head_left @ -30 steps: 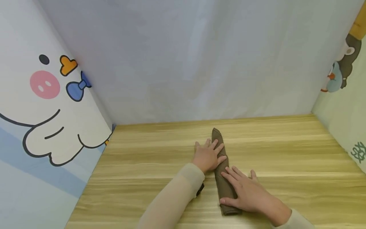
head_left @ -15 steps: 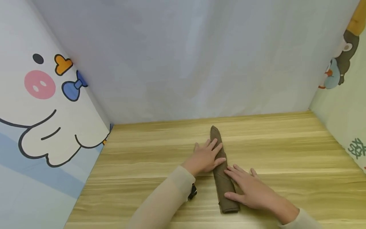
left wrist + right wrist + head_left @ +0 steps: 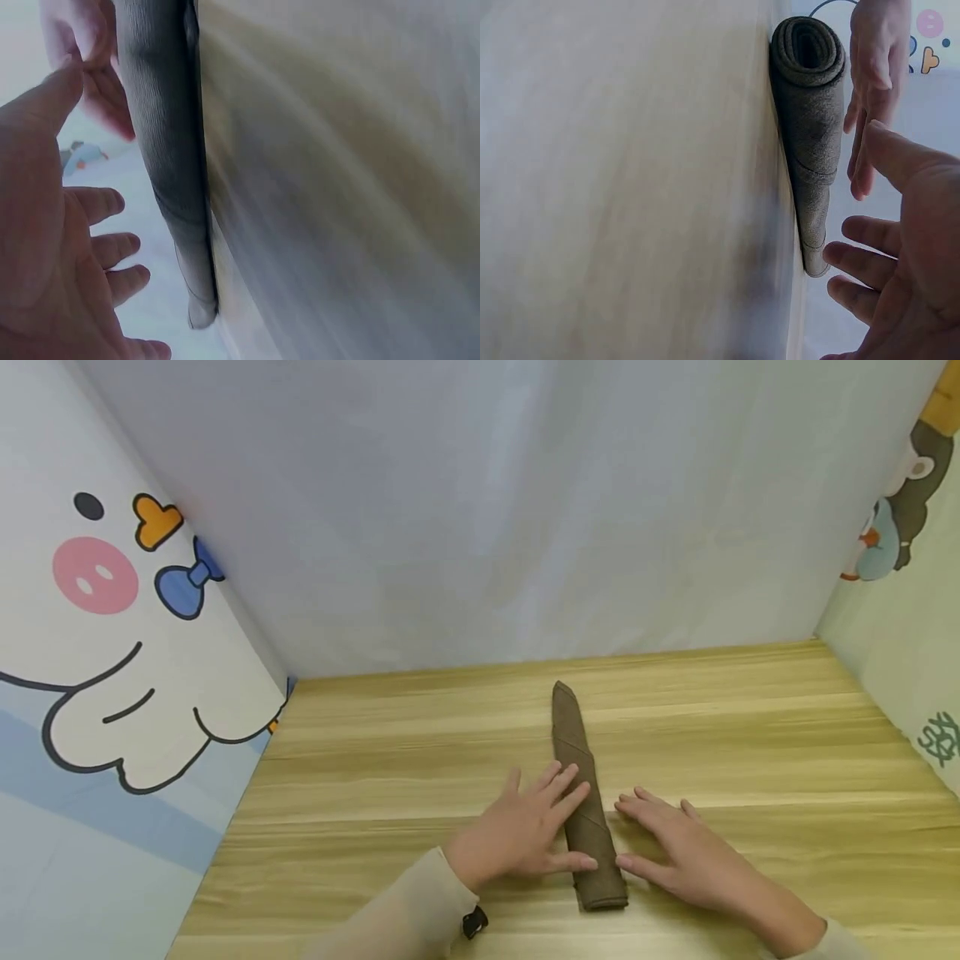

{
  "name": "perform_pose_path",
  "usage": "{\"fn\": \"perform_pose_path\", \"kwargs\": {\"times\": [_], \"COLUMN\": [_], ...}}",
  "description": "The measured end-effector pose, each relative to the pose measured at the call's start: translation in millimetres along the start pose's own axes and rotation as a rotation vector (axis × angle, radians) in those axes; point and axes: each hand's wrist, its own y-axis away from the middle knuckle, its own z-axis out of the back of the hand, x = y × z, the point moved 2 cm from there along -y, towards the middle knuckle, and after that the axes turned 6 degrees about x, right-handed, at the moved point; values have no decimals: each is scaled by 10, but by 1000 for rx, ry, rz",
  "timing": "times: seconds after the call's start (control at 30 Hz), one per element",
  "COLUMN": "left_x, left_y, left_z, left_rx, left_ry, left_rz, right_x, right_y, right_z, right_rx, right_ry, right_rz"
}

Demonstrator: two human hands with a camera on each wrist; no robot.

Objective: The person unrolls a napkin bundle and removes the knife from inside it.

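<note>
A dark brown cloth (image 3: 588, 835), rolled into a long tapering tube, lies on the wooden table. Its narrow tip points to the back wall, and the right wrist view shows the coiled layers at its thick near end (image 3: 806, 52). My left hand (image 3: 521, 831) has its fingers spread over the roll from the left; a gap under it shows in the right wrist view, so it hovers. To the right of the roll is my right hand (image 3: 690, 852), fingers extended and holding nothing, its thumb tip close to the cloth's edge.
The wood-grain table (image 3: 360, 793) meets a pale grey curtain-like wall (image 3: 480, 527) at the back. A panel with a cartoon duck (image 3: 172, 668) stands on the left, and a pale green printed panel (image 3: 900, 668) on the right.
My left hand has drawn back toward the near end and lifted off the roll. My right hand has slid off the cloth to the right. The roll stays in place.
</note>
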Motion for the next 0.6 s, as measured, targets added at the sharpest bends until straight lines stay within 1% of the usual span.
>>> {"fn": "perform_pose_path", "kwargs": {"times": [0.17, 0.3, 0.47, 0.6], "left_x": [-109, -153, -163, -157], "left_y": [20, 10, -15, -21], "left_z": [-47, -128, -206, -215], "left_rx": [21, -1, -28, -11], "left_ry": [-1, 26, 49, 63], "left_rz": [7, 14, 32, 40], "right_x": [11, 13, 2, -13], "right_y": [8, 10, 9, -2], "right_z": [-24, -56, -62, -61], "right_rx": [-7, 11, -2, -16], "right_ry": [37, 40, 56, 78], "right_rz": [32, 36, 45, 60]}}
